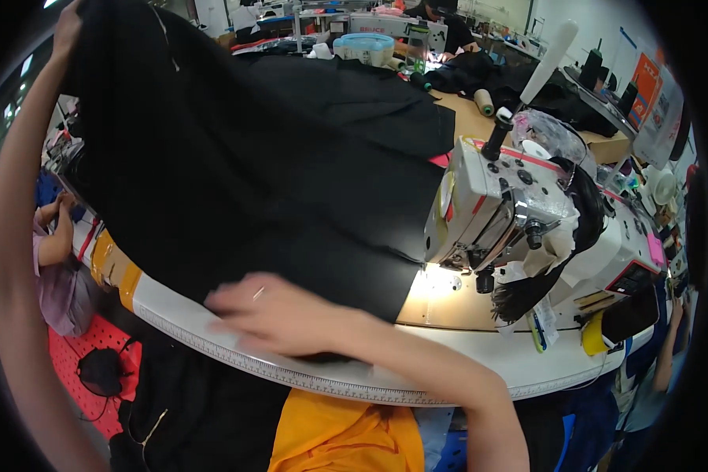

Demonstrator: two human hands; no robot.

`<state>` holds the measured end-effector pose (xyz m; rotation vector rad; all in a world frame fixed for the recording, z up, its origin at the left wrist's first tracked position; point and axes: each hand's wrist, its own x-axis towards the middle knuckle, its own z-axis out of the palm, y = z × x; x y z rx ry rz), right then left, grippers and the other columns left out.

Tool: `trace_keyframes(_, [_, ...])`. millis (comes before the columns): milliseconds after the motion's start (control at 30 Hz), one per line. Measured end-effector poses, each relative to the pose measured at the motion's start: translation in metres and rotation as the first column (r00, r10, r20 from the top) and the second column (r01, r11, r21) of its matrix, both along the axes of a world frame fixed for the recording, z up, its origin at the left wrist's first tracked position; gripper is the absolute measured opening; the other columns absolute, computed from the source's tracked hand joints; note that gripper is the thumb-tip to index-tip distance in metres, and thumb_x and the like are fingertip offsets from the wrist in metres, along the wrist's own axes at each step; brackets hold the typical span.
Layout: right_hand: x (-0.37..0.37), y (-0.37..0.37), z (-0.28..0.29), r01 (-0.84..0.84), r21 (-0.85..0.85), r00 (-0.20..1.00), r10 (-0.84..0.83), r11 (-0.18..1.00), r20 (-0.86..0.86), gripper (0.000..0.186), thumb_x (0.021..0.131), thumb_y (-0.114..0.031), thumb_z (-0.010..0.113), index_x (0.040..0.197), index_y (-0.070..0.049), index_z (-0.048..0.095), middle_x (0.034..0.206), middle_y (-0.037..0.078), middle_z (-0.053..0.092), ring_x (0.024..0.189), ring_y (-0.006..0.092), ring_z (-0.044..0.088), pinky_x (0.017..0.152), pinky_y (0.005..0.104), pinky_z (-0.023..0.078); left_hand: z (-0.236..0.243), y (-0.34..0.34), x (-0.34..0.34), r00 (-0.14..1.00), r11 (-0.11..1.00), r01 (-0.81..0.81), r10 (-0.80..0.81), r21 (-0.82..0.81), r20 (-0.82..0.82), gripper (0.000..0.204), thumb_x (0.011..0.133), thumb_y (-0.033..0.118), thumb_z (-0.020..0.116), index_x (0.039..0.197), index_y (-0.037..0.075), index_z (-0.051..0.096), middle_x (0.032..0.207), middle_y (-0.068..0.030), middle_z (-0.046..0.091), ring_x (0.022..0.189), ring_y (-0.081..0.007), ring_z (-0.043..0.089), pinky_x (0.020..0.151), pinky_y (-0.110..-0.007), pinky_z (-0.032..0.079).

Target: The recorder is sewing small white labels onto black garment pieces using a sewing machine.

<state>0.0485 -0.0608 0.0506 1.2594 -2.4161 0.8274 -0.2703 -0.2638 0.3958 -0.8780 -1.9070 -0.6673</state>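
Note:
A large piece of black cloth (291, 173) spreads over the sewing table, its left part lifted high. My left hand (68, 33), at the top left rim of the view, grips the raised edge of this cloth; its fingertips are partly hidden. Light-coloured loose threads hang on the cloth near the top. Low over the near edge of the cloth is my right hand (279, 315), a ring on one finger. Its fingers stretch leftward, somewhat blurred, with nothing seen in them. To the right, a white sewing machine (480, 204) stands with its lamp lit beside the cloth.
A measuring tape strip (236, 358) runs along the table's front edge. Orange cloth (346, 433) and more black cloth lie below it. Thread cones (484, 102) and a blue-and-white container (364, 49) stand beyond. Another person (63, 267) sits at the left.

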Motion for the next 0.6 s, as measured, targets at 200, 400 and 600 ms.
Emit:
trace_keyframes(200, [0.037, 0.037, -0.031, 0.523, 0.461, 0.755, -0.641, 0.717, 0.14, 0.073, 0.088, -0.058, 0.055, 0.141, -0.008, 0.047, 0.151, 0.025, 0.033, 0.144, 0.0418, 0.023, 0.113, 0.0552, 0.022, -0.036, 0.113, 0.03, 0.971, 0.988, 0.073, -0.102, -0.137, -0.218, 0.053, 0.075, 0.018, 0.067, 0.127, 0.01, 0.055, 0.13, -0.014, 0.052, 0.124, -0.034, 0.048, 0.1, -0.045, 0.038])
trace_keyframes(400, [0.017, -0.049, -0.039, 0.161, -0.266, 0.876, -0.014, 0.95, 0.482, 0.049, 0.104, -0.03, 0.038, 0.145, -0.004, 0.04, 0.151, 0.023, 0.034, 0.143, 0.0339, 0.029, 0.118, 0.0452, 0.023, -0.194, 0.233, 0.148, 0.925, 0.758, 0.28, -0.377, -0.589, -0.046, 0.067, 0.077, 0.027, 0.07, 0.136, 0.006, 0.047, 0.142, -0.0181, 0.042, 0.134, -0.0395, 0.038, 0.108, -0.053, 0.03])
trace_keyframes(600, [0.124, 0.081, -0.015, 0.364, 0.067, 0.924, -0.369, 0.929, 0.103, 0.051, 0.082, -0.011, 0.064, 0.133, -0.012, 0.057, 0.134, 0.008, 0.056, 0.125, 0.0234, 0.052, 0.103, 0.0387, 0.043, -0.361, 0.138, 0.268, 0.795, 0.31, 0.606, -0.228, -0.733, 0.562, 0.071, 0.095, 0.046, 0.052, 0.152, 0.009, 0.03, 0.156, -0.0161, 0.029, 0.147, -0.0341, 0.021, 0.117, -0.058, 0.014])
